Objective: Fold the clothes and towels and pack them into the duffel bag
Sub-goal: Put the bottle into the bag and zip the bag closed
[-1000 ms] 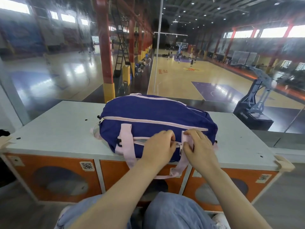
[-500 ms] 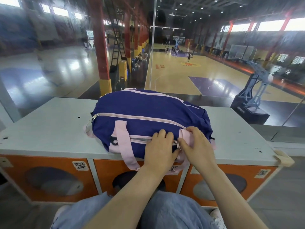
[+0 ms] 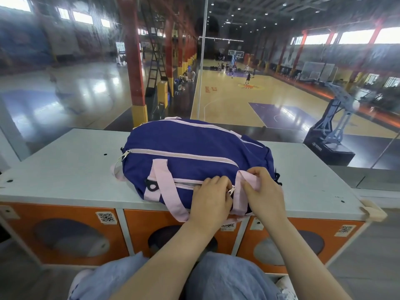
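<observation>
Duffel bag [image 3: 194, 148], navy blue with pale pink trim, lies bulging on a grey-topped bench [image 3: 65, 169] whose front has orange locker doors [image 3: 65, 234] with round windows and small code stickers. Behind the bench, a glass wall looks over an indoor basketball court [image 3: 238, 94] with red pillars. The bag sits near the bench's front edge, toward the middle. Its long top zipper [image 3: 184, 155] is closed. A pink carry handle [image 3: 168, 191] loops down over the front side. The person's right hand [image 3: 263, 189] pinches the right end of that pink strap, fingers curled round it. The left hand [image 3: 211, 197] rests against the bag's front pocket, fingers curled at a small silver zipper pull [image 3: 232, 189] between the two hands; whether it grips the pull cannot be told.
</observation>
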A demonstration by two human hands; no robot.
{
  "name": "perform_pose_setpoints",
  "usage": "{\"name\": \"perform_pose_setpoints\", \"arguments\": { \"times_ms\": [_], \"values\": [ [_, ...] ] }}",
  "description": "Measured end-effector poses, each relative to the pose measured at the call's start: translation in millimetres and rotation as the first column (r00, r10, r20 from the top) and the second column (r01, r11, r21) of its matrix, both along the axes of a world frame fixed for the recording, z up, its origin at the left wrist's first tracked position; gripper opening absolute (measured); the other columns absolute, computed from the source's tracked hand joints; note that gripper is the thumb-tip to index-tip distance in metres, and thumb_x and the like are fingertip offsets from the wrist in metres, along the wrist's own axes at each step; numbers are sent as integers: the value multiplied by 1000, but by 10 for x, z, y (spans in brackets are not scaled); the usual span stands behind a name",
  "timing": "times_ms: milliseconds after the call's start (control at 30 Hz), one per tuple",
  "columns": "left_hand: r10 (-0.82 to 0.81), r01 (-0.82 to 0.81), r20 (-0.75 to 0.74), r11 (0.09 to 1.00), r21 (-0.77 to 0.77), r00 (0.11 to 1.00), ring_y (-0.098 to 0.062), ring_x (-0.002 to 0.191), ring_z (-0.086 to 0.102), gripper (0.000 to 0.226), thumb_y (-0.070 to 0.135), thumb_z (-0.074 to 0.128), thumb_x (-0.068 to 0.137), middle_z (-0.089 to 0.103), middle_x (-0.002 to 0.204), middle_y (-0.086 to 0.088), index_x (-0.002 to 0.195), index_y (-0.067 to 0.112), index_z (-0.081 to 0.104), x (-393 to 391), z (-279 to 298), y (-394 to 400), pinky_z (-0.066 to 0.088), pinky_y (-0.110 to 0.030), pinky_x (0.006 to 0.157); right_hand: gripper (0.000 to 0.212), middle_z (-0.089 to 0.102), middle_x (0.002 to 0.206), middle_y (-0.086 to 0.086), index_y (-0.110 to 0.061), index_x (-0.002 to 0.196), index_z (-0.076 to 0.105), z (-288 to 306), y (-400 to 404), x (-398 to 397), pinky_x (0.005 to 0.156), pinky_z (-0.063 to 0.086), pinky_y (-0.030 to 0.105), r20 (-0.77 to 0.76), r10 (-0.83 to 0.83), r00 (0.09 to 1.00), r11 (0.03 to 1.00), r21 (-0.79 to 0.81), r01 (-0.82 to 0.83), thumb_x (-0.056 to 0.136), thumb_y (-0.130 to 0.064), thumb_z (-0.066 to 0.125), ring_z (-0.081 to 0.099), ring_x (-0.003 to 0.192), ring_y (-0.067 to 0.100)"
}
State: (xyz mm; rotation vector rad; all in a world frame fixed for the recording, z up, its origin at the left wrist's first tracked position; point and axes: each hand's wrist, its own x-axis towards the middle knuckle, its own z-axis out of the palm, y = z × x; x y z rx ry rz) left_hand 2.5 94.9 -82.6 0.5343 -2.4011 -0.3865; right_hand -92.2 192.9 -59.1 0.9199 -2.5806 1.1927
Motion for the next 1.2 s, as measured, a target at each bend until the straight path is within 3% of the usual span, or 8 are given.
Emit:
{"name": "perform_pose_setpoints", "arguments": {
  "times_ms": [200,367,467,633,800,867,1033,1200],
  "values": [
    [113,-103,63,985,-142,992,-18,95,58,41,54,64,81,61,102,0,106,22,55,-95,-75,54,50,-36,81,21,56,98,-9,-23,111,53,6,8,-31,61,31,5,39,26,999,1000,-16,-25,92,-23,61,50,82,7],
    [79,-68,84,990,-126,993,-17,92,59,28,40,62,85,62,100,2,106,23,54,-67,-54,54,49,-34,80,24,55,100,-13,-24,113,54,15,68,-139,66,34,8,86,95,992,995,21,-97,91,-26,62,53,90,8],
    [31,-28,66,999,-41,997,-14,96,58,18,32,53,92,61,106,4,109,24,52,-39,-20,-7,47,-28,86,28,55,106,-13,-23,117,53,7,121,-160,70,36,10,89,141,986,989,22,-143,91,-26,64,53,97,8],
    [30,-31,14,999,43,999,-10,91,62,20,41,48,97,66,103,6,106,26,57,-35,-28,-96,52,-23,82,48,50,119,-12,-25,125,45,-122,138,-51,78,39,13,92,169,981,985,4,-170,86,-29,71,48,105,8],
    [21,-22,5,963,267,1000,-7,83,60,11,38,50,98,64,96,9,97,29,54,-33,27,-98,48,-16,76,61,55,125,-4,-19,127,47,-243,-27,17,90,43,26,12,15,1000,999,-38,-15,79,-44,75,52,114,16],
    [29,-31,10,959,282,1000,-8,83,60,10,38,49,98,63,96,9,96,29,51,-25,39,-111,49,-16,74,56,57,119,-1,-18,122,50,-246,-64,-29,87,42,26,-15,18,1000,1000,5,-18,80,-46,73,53,108,17],
    [83,-86,42,992,89,996,-15,99,65,27,41,46,98,65,114,2,116,22,54,-3,16,-129,54,-24,85,41,58,108,-4,-16,114,52,-203,-59,-100,80,40,22,-38,90,995,991,103,-86,86,-42,68,49,93,10],
    [59,-75,75,970,230,995,-11,91,62,12,39,51,97,65,106,6,101,27,51,69,63,-230,51,-21,79,34,59,96,-9,-23,105,51,-100,-3,-186,66,39,11,39,159,986,973,166,-164,86,-45,67,56,87,10]
  ]
}}
